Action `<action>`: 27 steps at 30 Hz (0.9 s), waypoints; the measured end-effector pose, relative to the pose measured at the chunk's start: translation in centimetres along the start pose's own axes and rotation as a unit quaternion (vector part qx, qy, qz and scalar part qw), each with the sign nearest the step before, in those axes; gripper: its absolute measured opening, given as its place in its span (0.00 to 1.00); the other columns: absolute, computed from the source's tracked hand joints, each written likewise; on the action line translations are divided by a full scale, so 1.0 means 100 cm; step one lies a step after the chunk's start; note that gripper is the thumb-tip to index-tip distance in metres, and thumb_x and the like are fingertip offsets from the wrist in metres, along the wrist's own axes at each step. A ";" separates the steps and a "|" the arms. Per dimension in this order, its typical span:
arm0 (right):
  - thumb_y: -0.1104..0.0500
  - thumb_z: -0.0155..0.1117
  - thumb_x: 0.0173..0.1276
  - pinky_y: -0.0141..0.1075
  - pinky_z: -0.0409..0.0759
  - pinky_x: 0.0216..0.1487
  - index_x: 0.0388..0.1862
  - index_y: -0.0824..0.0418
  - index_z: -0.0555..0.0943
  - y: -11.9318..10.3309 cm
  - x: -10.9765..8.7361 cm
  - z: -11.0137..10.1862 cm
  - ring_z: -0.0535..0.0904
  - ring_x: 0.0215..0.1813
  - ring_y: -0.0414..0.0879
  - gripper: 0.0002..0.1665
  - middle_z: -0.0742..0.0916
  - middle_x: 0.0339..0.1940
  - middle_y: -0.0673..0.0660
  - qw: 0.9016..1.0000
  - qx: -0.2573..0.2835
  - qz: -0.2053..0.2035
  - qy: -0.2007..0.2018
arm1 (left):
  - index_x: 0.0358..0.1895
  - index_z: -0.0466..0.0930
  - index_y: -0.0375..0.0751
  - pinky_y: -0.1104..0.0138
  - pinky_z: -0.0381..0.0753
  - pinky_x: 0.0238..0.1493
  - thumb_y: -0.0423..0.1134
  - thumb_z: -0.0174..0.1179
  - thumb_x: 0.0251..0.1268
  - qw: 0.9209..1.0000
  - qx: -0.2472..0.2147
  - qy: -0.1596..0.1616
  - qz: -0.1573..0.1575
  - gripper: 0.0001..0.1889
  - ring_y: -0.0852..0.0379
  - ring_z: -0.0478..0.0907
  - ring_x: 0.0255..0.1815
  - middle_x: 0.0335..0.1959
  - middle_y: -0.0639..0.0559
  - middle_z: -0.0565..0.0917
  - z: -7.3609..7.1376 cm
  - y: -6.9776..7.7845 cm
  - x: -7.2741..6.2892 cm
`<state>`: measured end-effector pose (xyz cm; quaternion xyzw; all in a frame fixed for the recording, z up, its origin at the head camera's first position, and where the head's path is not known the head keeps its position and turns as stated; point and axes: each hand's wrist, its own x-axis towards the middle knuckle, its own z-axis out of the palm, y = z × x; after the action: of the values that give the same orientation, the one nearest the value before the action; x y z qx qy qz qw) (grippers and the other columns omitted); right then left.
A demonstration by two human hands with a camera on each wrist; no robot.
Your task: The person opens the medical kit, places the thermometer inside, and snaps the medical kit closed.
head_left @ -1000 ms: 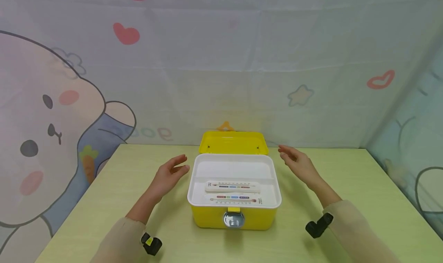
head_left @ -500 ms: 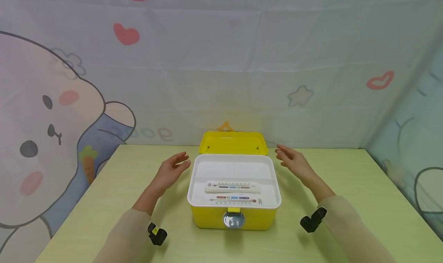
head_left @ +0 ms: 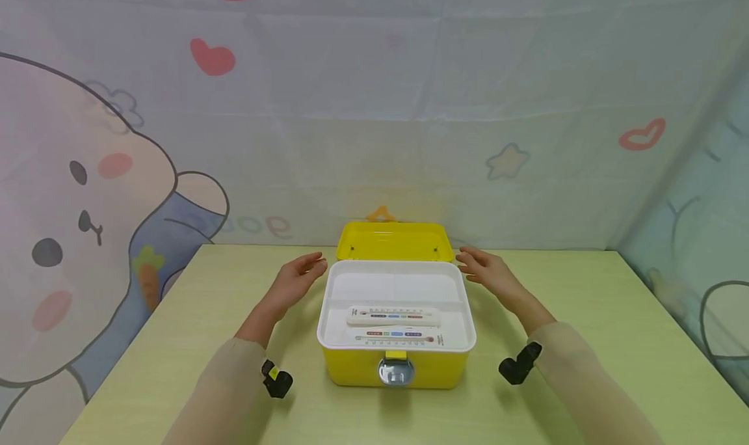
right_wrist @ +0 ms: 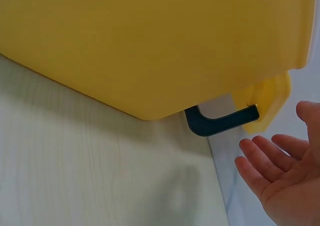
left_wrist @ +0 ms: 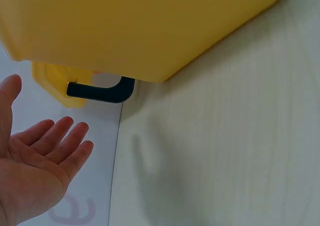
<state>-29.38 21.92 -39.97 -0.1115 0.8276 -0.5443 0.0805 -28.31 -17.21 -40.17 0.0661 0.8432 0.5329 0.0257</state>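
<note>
A yellow box (head_left: pixel 345 369) with a silver latch (head_left: pixel 396 371) stands on the table, its yellow lid (head_left: pixel 394 242) swung back behind it. A white tray (head_left: pixel 393 279) fills its top. Two white thermometers, one farther back (head_left: pixel 393 316) and one nearer the front (head_left: pixel 398 336), lie in the tray's front compartment. My left hand (head_left: pixel 294 280) hovers by the box's back left corner, fingers relaxed and holding nothing. My right hand (head_left: pixel 490 276) is at the back right corner, its fingertips close to the lid's edge. Both wrist views show a dark handle (left_wrist: pixel 102 92) hanging behind the box.
The box sits on a pale wooden table (head_left: pixel 573 302). Right behind the table's back edge hangs a cloth backdrop (head_left: pixel 351 74) with printed hearts and a cartoon animal. Another cloth wall (head_left: pixel 702 224) stands along the right side.
Both hands have moved inward toward the back corners of the box, the left one rightward and slightly up, the right one leftward. The box, lid and thermometers stay in place.
</note>
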 end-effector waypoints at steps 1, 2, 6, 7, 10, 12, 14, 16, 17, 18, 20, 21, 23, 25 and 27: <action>0.45 0.43 0.73 0.50 0.68 0.62 0.72 0.65 0.53 -0.001 0.001 0.001 0.67 0.65 0.60 0.37 0.66 0.68 0.67 1.000 0.003 0.001 -0.002 | 0.67 0.61 0.38 0.53 0.69 0.61 0.49 0.50 0.68 1.000 -0.004 -0.003 0.001 0.29 0.44 0.69 0.61 0.62 0.40 0.71 0.000 0.001 0.001; 0.45 0.43 0.74 0.50 0.68 0.62 0.72 0.65 0.52 -0.001 0.001 0.001 0.67 0.65 0.60 0.37 0.66 0.68 0.67 1.000 0.004 0.000 -0.003 | 0.67 0.60 0.37 0.53 0.69 0.61 0.49 0.50 0.69 1.000 -0.006 -0.008 0.003 0.29 0.44 0.70 0.61 0.62 0.39 0.71 0.001 0.003 0.003; 0.45 0.43 0.74 0.50 0.68 0.62 0.72 0.65 0.53 -0.004 0.002 0.003 0.67 0.65 0.60 0.37 0.67 0.67 0.68 1.000 0.008 -0.002 -0.007 | 0.68 0.60 0.37 0.54 0.69 0.61 0.48 0.48 0.70 1.000 -0.016 -0.016 0.000 0.28 0.43 0.71 0.59 0.61 0.37 0.71 0.001 0.008 0.008; 0.45 0.43 0.73 0.50 0.68 0.62 0.72 0.66 0.53 -0.005 0.003 0.003 0.67 0.65 0.60 0.37 0.67 0.67 0.68 1.000 0.010 -0.001 -0.007 | 0.67 0.60 0.37 0.54 0.70 0.61 0.48 0.48 0.70 1.000 -0.019 -0.017 -0.003 0.28 0.43 0.71 0.59 0.61 0.37 0.71 0.001 0.009 0.009; 0.45 0.43 0.73 0.49 0.69 0.62 0.71 0.68 0.54 -0.007 0.004 0.004 0.68 0.64 0.61 0.37 0.68 0.66 0.69 1.000 0.011 -0.003 -0.012 | 0.68 0.59 0.35 0.53 0.70 0.61 0.47 0.48 0.70 0.999 -0.028 -0.027 -0.012 0.28 0.42 0.71 0.59 0.61 0.36 0.71 0.002 0.011 0.012; 0.46 0.43 0.74 0.48 0.69 0.61 0.71 0.69 0.54 -0.008 0.005 0.004 0.69 0.63 0.61 0.37 0.68 0.66 0.69 1.000 0.011 -0.005 -0.016 | 0.67 0.59 0.33 0.53 0.70 0.60 0.46 0.48 0.70 0.999 -0.036 -0.032 -0.015 0.28 0.41 0.71 0.59 0.60 0.35 0.71 0.003 0.012 0.015; 0.46 0.42 0.74 0.47 0.70 0.61 0.70 0.70 0.54 -0.009 0.006 0.005 0.70 0.62 0.61 0.37 0.68 0.66 0.70 1.000 0.009 -0.006 -0.017 | 0.67 0.59 0.33 0.54 0.71 0.60 0.46 0.48 0.70 0.998 -0.043 -0.036 -0.015 0.28 0.42 0.71 0.59 0.60 0.35 0.72 0.005 0.013 0.016; 0.46 0.42 0.74 0.47 0.71 0.60 0.70 0.70 0.55 -0.009 0.007 0.005 0.71 0.61 0.62 0.37 0.68 0.65 0.70 1.000 0.007 -0.006 -0.017 | 0.67 0.59 0.33 0.55 0.72 0.59 0.47 0.48 0.70 0.998 -0.048 -0.036 -0.010 0.29 0.43 0.72 0.59 0.59 0.36 0.72 0.008 0.013 0.018; 0.46 0.42 0.74 0.46 0.71 0.60 0.70 0.70 0.55 -0.009 0.007 0.006 0.71 0.61 0.61 0.36 0.68 0.65 0.70 1.000 0.009 -0.003 -0.016 | 0.67 0.60 0.33 0.56 0.72 0.59 0.48 0.48 0.70 0.998 -0.051 -0.036 -0.006 0.29 0.43 0.72 0.59 0.59 0.36 0.73 0.009 0.013 0.018; 0.46 0.42 0.74 0.46 0.71 0.60 0.70 0.69 0.55 -0.009 0.008 0.006 0.71 0.61 0.61 0.36 0.68 0.65 0.69 1.000 0.010 -0.001 -0.015 | 0.67 0.60 0.33 0.57 0.73 0.58 0.48 0.49 0.69 0.998 -0.054 -0.035 -0.003 0.29 0.44 0.72 0.58 0.59 0.36 0.73 0.010 0.013 0.019; 0.47 0.42 0.74 0.46 0.72 0.60 0.70 0.68 0.56 -0.009 0.008 0.008 0.72 0.60 0.61 0.35 0.69 0.65 0.68 1.000 0.011 0.005 -0.013 | 0.67 0.61 0.34 0.58 0.75 0.57 0.49 0.49 0.69 0.998 -0.057 -0.033 0.002 0.29 0.45 0.73 0.57 0.59 0.37 0.73 0.013 0.013 0.020; 0.47 0.41 0.74 0.46 0.72 0.60 0.70 0.68 0.56 -0.009 0.009 0.008 0.72 0.60 0.60 0.34 0.70 0.65 0.68 1.000 0.013 0.007 -0.013 | 0.67 0.61 0.34 0.58 0.75 0.56 0.50 0.49 0.69 0.998 -0.056 -0.032 0.003 0.29 0.45 0.74 0.57 0.58 0.37 0.74 0.014 0.013 0.020; 0.47 0.41 0.75 0.46 0.72 0.60 0.70 0.67 0.57 -0.010 0.010 0.010 0.72 0.61 0.60 0.34 0.70 0.65 0.67 1.000 0.013 0.011 -0.012 | 0.66 0.62 0.34 0.58 0.76 0.55 0.49 0.49 0.69 0.998 -0.056 -0.028 0.005 0.29 0.45 0.75 0.56 0.58 0.37 0.74 0.015 0.014 0.020; 0.47 0.41 0.75 0.46 0.72 0.60 0.70 0.66 0.58 -0.010 0.010 0.010 0.71 0.62 0.59 0.33 0.70 0.65 0.66 1.000 0.014 0.011 -0.013 | 0.66 0.62 0.35 0.58 0.76 0.54 0.48 0.49 0.69 0.998 -0.056 -0.027 0.003 0.28 0.45 0.75 0.55 0.58 0.37 0.74 0.015 0.015 0.020; 0.48 0.41 0.75 0.46 0.72 0.60 0.70 0.66 0.58 -0.011 0.011 0.011 0.70 0.63 0.59 0.32 0.70 0.65 0.66 1.000 0.019 0.010 -0.015 | 0.66 0.62 0.35 0.58 0.77 0.54 0.47 0.49 0.70 0.998 -0.056 -0.027 0.001 0.27 0.45 0.75 0.55 0.58 0.37 0.74 0.016 0.015 0.020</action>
<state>-30.06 20.25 -39.40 -0.1092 0.8170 -0.5572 0.1003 -30.01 -14.87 -39.40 0.0799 0.8109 0.5773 0.0518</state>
